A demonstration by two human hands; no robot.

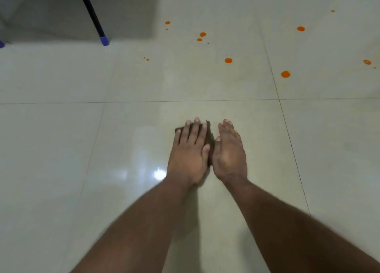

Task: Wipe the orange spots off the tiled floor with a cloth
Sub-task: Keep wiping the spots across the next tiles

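A dark brown cloth (210, 136) lies flat on the pale tiled floor (131, 141), mostly hidden under my left hand (190, 151), which presses on it with fingers spread. My right hand (229, 151) rests just right of the cloth, fingers together and edge-on, touching its side. Several orange spots lie on the tiles farther away: one (228, 60) ahead, a larger one (285, 74) to the right, a pair (202, 34) farther back, and others (300, 28) toward the far right.
A black furniture leg with a blue foot (104, 40) stands at the far left, with a shadowed patch behind it. Another blue foot (1, 44) shows at the left edge. Dark grout lines (144, 102) cross the floor between my hands and the spots.
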